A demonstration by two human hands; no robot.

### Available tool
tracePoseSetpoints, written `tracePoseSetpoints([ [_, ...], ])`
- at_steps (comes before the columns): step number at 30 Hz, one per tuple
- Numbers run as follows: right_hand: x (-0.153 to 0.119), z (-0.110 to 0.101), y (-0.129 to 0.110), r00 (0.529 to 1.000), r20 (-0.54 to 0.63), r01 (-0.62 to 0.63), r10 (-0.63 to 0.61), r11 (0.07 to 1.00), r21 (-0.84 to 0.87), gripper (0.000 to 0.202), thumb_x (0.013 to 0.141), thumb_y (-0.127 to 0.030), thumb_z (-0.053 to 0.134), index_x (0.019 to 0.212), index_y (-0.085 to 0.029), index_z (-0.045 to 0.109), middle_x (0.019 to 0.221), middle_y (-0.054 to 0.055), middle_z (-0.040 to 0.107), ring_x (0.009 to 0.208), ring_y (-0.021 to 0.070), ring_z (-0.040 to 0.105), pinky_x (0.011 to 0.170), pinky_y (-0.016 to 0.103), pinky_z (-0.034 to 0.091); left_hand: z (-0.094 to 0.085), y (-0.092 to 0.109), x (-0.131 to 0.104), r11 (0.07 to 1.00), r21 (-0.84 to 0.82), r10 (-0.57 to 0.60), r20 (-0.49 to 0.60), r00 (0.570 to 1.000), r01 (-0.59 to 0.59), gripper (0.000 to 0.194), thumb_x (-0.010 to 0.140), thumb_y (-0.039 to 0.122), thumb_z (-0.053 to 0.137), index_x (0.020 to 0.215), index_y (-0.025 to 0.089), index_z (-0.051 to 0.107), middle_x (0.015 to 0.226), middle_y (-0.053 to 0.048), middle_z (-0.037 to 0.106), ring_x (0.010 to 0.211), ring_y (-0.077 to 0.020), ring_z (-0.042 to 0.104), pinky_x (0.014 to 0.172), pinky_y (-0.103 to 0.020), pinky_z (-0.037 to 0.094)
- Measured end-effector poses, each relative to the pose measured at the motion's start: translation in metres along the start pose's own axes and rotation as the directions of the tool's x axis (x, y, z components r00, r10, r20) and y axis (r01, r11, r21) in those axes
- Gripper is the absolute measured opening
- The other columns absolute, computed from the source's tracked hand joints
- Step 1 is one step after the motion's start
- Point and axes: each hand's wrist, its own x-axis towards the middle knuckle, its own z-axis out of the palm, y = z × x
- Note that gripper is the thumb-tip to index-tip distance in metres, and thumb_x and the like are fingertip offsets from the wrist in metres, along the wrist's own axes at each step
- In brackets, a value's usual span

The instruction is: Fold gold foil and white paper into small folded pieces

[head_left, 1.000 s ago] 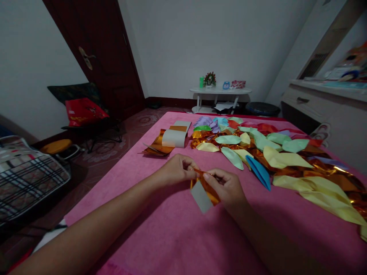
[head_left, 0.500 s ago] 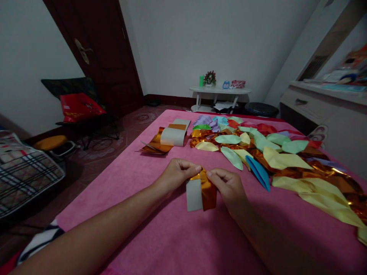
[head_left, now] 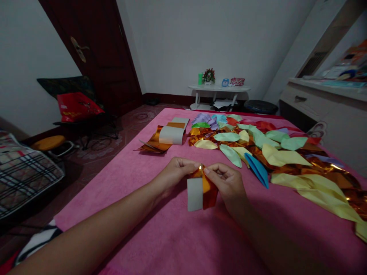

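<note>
A sheet of gold foil paper (head_left: 209, 193) with a pale grey back hangs between my hands, partly folded over so both sides show. My left hand (head_left: 179, 170) pinches its upper left edge between thumb and finger. On the upper right, my right hand (head_left: 228, 181) is closed on the same sheet, thumb on top near the fold. The two thumbs are close together. Beyond my left hand lies a loose stack of the same gold paper (head_left: 159, 139), its grey-backed sheets (head_left: 172, 135) curling up.
Folded paper pieces in yellow (head_left: 283, 156), green (head_left: 229, 154) and blue (head_left: 257, 170) spread over the right of the pink-covered table (head_left: 137, 225), among shiny gold ones. A white side table (head_left: 219, 88) stands by the wall. At left, a red bag (head_left: 78, 107) rests on a chair.
My right thumb and fingers have shifted slightly left along the top of the sheet, toward my left thumb. The fold at the top is drawn closer together.
</note>
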Motion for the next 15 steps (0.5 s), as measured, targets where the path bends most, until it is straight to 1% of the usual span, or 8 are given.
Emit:
tracePoseSetpoints([
  [4, 0.0009, 0.0001, -0.0013, 1.000, -0.012, -0.007, 0.007, 1.000, -0.005, 0.025, 0.069, -0.041, 0.072, 0.063, -0.018, 0.063, 0.057, 0.000, 0.060, 0.052, 0.0133, 0.052, 0.048, 0.023, 0.039, 0.0000, 0.0018, -0.0005, 0.999, -0.033, -0.039, 0.014, 0.999, 0.039, 0.025, 0.072, 0.036, 0.072, 0.067, 0.011, 0.069, 0.065, -0.004, 0.064, 0.057, -0.0117, 0.055, 0.063, -0.026, 0.042],
  [9, 0.0002, 0.0001, -0.0032, 1.000, -0.004, 0.003, -0.003, 1.000, 0.011, 0.025, 0.070, -0.039, 0.072, 0.060, -0.018, 0.062, 0.056, -0.001, 0.057, 0.051, 0.0118, 0.049, 0.047, 0.023, 0.036, -0.0015, 0.0060, 0.0001, 0.996, -0.052, -0.080, -0.010, 0.997, 0.079, 0.021, 0.069, 0.030, 0.073, 0.071, 0.009, 0.071, 0.068, -0.005, 0.066, 0.062, -0.0133, 0.058, 0.064, -0.026, 0.043],
  [13, -0.0006, 0.0004, -0.0040, 1.000, 0.006, 0.008, -0.008, 0.999, 0.034, 0.025, 0.069, -0.038, 0.072, 0.061, -0.017, 0.062, 0.056, -0.001, 0.055, 0.051, 0.0111, 0.048, 0.047, 0.022, 0.034, -0.0042, 0.0064, 0.0011, 0.990, -0.073, -0.121, 0.029, 0.992, 0.122, 0.022, 0.069, 0.030, 0.073, 0.078, 0.009, 0.073, 0.070, -0.005, 0.066, 0.065, -0.0135, 0.059, 0.066, -0.026, 0.043],
  [15, -0.0005, 0.0003, -0.0041, 1.000, 0.017, 0.016, -0.016, 0.999, 0.038, 0.025, 0.070, -0.038, 0.072, 0.060, -0.017, 0.061, 0.055, -0.002, 0.054, 0.051, 0.0108, 0.047, 0.047, 0.022, 0.034, -0.0053, 0.0059, 0.0015, 0.989, -0.074, -0.123, 0.049, 0.991, 0.126, 0.022, 0.070, 0.030, 0.073, 0.078, 0.009, 0.073, 0.071, -0.005, 0.067, 0.064, -0.0130, 0.059, 0.065, -0.025, 0.043],
])
